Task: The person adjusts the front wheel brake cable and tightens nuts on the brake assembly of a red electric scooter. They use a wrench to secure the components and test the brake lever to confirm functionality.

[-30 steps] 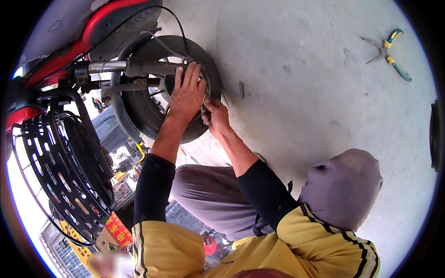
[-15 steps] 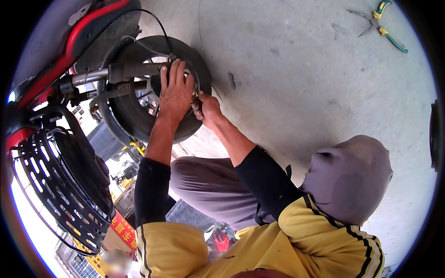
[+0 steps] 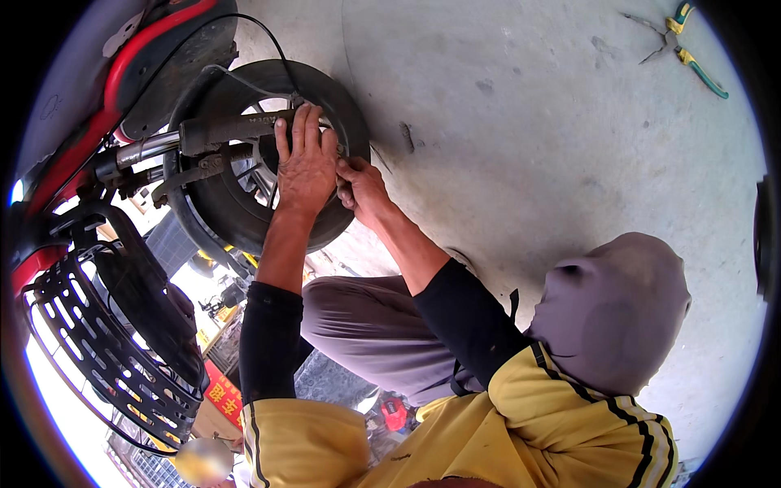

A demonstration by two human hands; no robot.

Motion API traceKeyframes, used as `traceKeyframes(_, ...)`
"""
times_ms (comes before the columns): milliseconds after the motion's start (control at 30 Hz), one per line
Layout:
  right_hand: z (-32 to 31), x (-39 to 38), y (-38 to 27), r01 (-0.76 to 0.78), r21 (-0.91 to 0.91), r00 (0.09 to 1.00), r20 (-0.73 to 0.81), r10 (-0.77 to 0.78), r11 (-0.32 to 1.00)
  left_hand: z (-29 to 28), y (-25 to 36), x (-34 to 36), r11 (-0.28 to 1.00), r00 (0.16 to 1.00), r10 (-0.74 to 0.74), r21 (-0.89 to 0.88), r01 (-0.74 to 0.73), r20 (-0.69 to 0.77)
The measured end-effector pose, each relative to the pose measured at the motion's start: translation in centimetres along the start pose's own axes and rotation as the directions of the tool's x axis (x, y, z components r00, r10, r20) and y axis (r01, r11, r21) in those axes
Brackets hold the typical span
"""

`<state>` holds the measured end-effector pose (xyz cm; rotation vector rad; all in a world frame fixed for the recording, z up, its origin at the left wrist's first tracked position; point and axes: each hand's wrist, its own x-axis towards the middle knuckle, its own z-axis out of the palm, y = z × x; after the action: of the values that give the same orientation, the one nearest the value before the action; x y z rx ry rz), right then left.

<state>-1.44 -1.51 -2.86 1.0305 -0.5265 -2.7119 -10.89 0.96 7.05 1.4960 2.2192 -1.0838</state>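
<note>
At the upper left, close handwork by a scooter wheel (image 3: 215,183)

Grey concrete floor (image 3: 504,179) is spreading across the middle and right of the frame, while a red-and-black scooter (image 3: 171,73) is taking up the upper left. Its wheel is sitting left of centre in the upper half, with a black slotted basket (image 3: 122,358) curving below it at the left edge. A dark fork leg (image 3: 224,134) is crossing the wheel's face, and a thin black cable (image 3: 281,54) is arching down toward it. Well apart, at the upper right, green-and-yellow-handled pliers (image 3: 672,39) are lying spread on the floor.

Should the wheel turn, fingers could be getting pinched against the fork leg; a weak hold could be letting the right fingertips slip and scrape.

The left hand (image 3: 307,180) is lying palm-down over the fork leg's lower end, fingers nearly straight and slightly parted, gripping nothing that shows; its thumb is hidden. Just right of it, the right hand (image 3: 364,192) is bending its fingers inward by the wheel's edge, thumb near forefinger. Whether they are pinching a small part, and how tightly, I cannot tell.
</note>
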Motion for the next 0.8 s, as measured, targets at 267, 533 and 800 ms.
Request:
traceKeyframes(267, 0.4, -0.5, 0.0, -0.005, -0.012, 1.000, -0.002, 0.005, 1.000, -0.3, 0.2, -0.1, 0.999, 0.997, -0.021, -0.028, 0.023, 0.073)
traceKeyframes(533, -0.3, -0.1, 0.5, 0.033, 0.061, 0.999, 0.036, -0.035, 0.998, -2.1, 0.4, 0.5, 0.998, 0.978, 0.052, 0.028, -0.058, 0.200)
traceKeyframes(800, -0.2, -0.2, 0.7, 0.151, -0.025, 0.988, 0.043, -0.150, 0.988, -0.7, -0.6, -0.1, 0.991, 0.983, 0.130, 0.013, -0.133, 0.129)
